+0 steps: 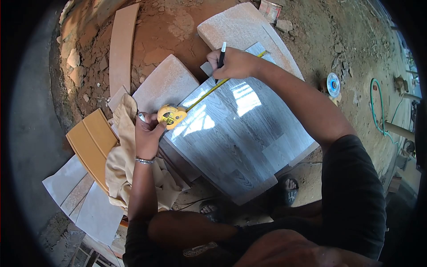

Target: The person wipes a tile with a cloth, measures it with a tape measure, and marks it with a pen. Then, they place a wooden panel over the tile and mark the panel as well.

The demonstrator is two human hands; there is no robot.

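A glossy grey wood-pattern tile lies in front of me, with bright reflections on its surface. My left hand is closed around a yellow tape measure at the tile's left edge. A small white-tipped object also shows between its fingers. From the case, the yellow tape blade stretches across the tile toward its far right corner. My right hand grips a black marker with a white end, its dark tip pointing down beside the blade near the tile's far edge.
Pale stone-like blocks sit beyond and under the tile. A beige cloth, a tan grooved panel and cut tile pieces lie at left. A disc-shaped tool and a green hose are on the ground at right.
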